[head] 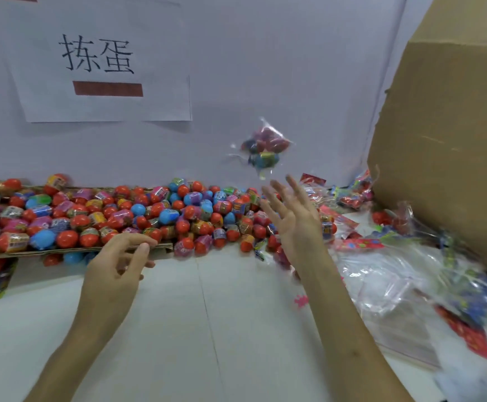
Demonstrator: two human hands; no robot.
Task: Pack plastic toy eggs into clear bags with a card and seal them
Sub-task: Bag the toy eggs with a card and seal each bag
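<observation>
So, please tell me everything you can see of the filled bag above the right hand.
The filled bag is clear, crinkled plastic holding several toy eggs: red or pink ones above, a blue-green one below, all blurred. It hangs tilted in the air in front of the pale wall, and nothing touches it. It is just above the spread fingers of the right hand, apart from them. A card or seal cannot be made out.
</observation>
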